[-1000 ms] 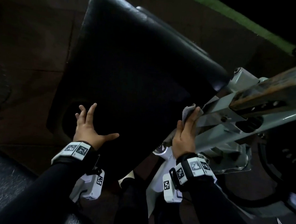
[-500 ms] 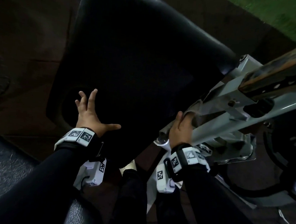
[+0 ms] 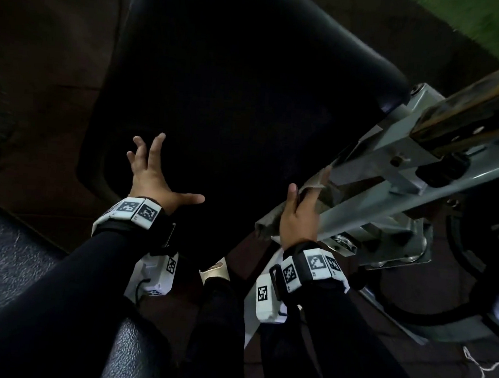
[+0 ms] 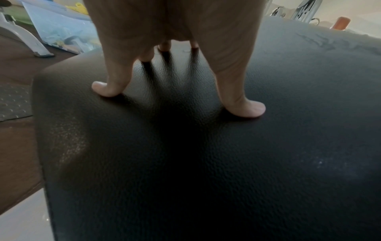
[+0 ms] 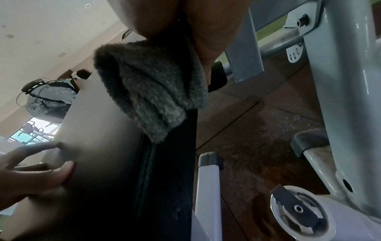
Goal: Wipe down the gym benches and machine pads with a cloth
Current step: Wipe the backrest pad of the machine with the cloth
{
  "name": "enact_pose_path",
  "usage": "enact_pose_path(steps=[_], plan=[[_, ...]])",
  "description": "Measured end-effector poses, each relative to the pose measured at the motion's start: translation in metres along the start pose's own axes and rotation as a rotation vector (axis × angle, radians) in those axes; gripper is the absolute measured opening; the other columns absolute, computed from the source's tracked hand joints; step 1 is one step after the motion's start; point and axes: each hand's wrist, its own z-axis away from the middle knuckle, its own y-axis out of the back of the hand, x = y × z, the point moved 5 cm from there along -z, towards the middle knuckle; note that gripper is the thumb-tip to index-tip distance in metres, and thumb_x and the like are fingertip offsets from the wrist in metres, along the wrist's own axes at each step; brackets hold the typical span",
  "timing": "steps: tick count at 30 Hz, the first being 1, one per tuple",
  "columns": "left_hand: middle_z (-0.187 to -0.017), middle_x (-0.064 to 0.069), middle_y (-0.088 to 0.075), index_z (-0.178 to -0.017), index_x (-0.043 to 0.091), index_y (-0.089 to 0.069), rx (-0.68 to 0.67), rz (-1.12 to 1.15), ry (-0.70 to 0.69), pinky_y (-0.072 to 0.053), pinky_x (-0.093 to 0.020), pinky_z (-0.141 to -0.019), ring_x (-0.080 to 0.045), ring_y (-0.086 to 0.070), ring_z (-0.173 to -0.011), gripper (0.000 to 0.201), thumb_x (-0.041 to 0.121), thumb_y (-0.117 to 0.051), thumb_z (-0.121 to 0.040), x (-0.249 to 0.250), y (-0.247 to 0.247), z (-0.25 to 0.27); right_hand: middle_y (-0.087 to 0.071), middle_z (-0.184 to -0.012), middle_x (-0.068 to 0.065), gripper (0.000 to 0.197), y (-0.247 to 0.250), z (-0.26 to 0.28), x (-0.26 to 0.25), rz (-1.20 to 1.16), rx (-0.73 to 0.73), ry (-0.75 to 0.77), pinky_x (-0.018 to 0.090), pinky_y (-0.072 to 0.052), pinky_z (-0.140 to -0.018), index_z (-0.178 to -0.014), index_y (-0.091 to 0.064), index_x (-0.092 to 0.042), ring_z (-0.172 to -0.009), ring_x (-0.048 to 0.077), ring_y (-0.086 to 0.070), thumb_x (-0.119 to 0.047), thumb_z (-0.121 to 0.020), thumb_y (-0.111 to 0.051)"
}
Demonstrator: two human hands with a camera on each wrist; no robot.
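Observation:
A large black vinyl pad (image 3: 248,106) fills the middle of the head view. My left hand (image 3: 154,176) lies on its lower left part with the fingers splayed. In the left wrist view the fingertips (image 4: 245,109) press into the pad (image 4: 206,163). My right hand (image 3: 299,213) holds a grey terry cloth (image 3: 268,221) against the pad's right side edge, thumb up on the pad side. The cloth (image 5: 152,91) hangs out from under that palm along the pad's black edge (image 5: 169,179). The right fingers are hidden.
A grey steel machine frame (image 3: 418,200) runs close along the right of the pad, with a round adjustment knob (image 5: 299,210) low beside it. A second textured pad (image 3: 1,260) lies at the lower left. Brown rubber floor tiles (image 3: 45,56) surround the machine.
My right hand has slid the cloth a little toward me along the pad's right edge, and the cloth now bunches lower. My left hand stays splayed on the pad.

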Motion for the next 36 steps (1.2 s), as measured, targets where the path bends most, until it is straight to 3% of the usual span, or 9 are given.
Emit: enact_pose_path(steps=[3,7,10,16,20,25,27,32,36], plan=[[-0.155,0.012,0.019,-0.131,0.067,0.0,0.0,0.001,0.011,-0.027,-0.061,-0.107,-0.022,0.019,-0.143,0.132,0.045,-0.091,-0.038,0.0,-0.001,0.0,-0.009,-0.156,0.002,0.071,-0.015,0.009,0.004,-0.063,0.006,0.019,-0.004,-0.017,-0.098,-0.146,0.017,-0.027,-0.136,0.002,-0.019,-0.03,-0.099,-0.036],[-0.156,0.012,0.017,-0.132,0.066,-0.002,0.008,0.015,0.008,-0.026,-0.06,-0.107,-0.022,0.018,-0.143,0.132,0.043,-0.091,-0.038,0.0,-0.001,-0.001,-0.005,-0.157,0.014,0.08,-0.053,0.052,0.019,-0.059,-0.168,-0.123,0.038,-0.016,-0.118,-0.129,0.034,-0.042,-0.144,0.025,-0.013,-0.038,-0.097,-0.04],[-0.156,0.012,0.018,-0.132,0.065,-0.002,0.012,0.023,0.005,-0.025,-0.058,-0.108,-0.022,0.02,-0.143,0.131,0.04,-0.092,-0.041,-0.001,-0.001,0.0,0.016,-0.156,0.006,0.094,-0.071,0.077,0.022,-0.16,-0.232,-0.093,0.04,-0.005,-0.119,-0.138,0.03,-0.024,-0.145,0.013,0.009,-0.028,-0.093,-0.053],[-0.156,0.009,0.016,-0.134,0.063,-0.004,0.015,0.03,0.001,-0.025,-0.058,-0.11,-0.023,0.019,-0.143,0.129,0.038,-0.092,-0.044,0.0,0.0,0.001,0.003,-0.157,0.013,0.094,-0.059,0.057,0.027,-0.159,-0.183,-0.118,0.03,-0.009,-0.118,-0.141,0.025,-0.025,-0.145,0.016,-0.002,-0.029,-0.092,-0.055],[-0.156,0.009,0.016,-0.132,0.064,-0.003,0.02,0.028,0.004,-0.027,-0.058,-0.109,-0.024,0.02,-0.143,0.128,0.037,-0.092,-0.044,0.002,0.0,0.0,-0.001,-0.155,0.022,0.092,-0.045,0.035,0.025,-0.146,-0.087,-0.084,-0.007,-0.002,-0.097,-0.144,0.022,-0.023,-0.144,0.028,-0.009,-0.035,-0.092,-0.053],[-0.155,0.01,0.018,-0.132,0.062,-0.004,0.029,0.027,0.009,-0.027,-0.057,-0.108,-0.024,0.021,-0.143,0.128,0.037,-0.092,-0.043,0.002,0.0,-0.002,0.01,-0.157,0.008,0.102,-0.077,0.069,0.031,-0.199,-0.195,-0.127,0.032,-0.008,-0.119,-0.134,0.031,-0.039,-0.145,0.017,-0.001,-0.049,-0.084,-0.057],[-0.156,0.008,0.017,-0.134,0.06,-0.005,0.032,0.028,0.012,-0.026,-0.057,-0.11,-0.025,0.021,-0.143,0.127,0.036,-0.092,-0.045,0.003,-0.001,-0.001,0.01,-0.157,0.01,0.111,-0.098,0.097,0.04,-0.236,-0.293,-0.213,0.021,-0.016,-0.116,-0.136,0.031,-0.033,-0.144,0.019,-0.004,-0.036,-0.083,-0.066],[-0.156,0.007,0.015,-0.136,0.058,-0.004,0.041,0.028,0.004,-0.027,-0.057,-0.109,-0.026,0.02,-0.143,0.127,0.035,-0.092,-0.047,0.004,0.0,0.0,0.01,-0.155,0.017,0.108,-0.114,0.127,0.049,-0.131,-0.29,-0.225,-0.002,0.005,-0.103,-0.137,0.023,-0.012,-0.144,0.017,0.006,-0.026,-0.083,-0.069],[-0.156,0.008,0.017,-0.136,0.059,-0.002,0.034,0.004,0.009,-0.027,-0.058,-0.109,-0.025,0.019,-0.143,0.128,0.036,-0.092,-0.047,0.005,-0.001,0.0,0.002,-0.157,0.009,0.103,-0.096,0.105,0.041,-0.239,-0.307,-0.244,0.024,-0.009,-0.118,-0.146,0.017,-0.014,-0.145,0.016,-0.003,-0.021,-0.085,-0.067]])
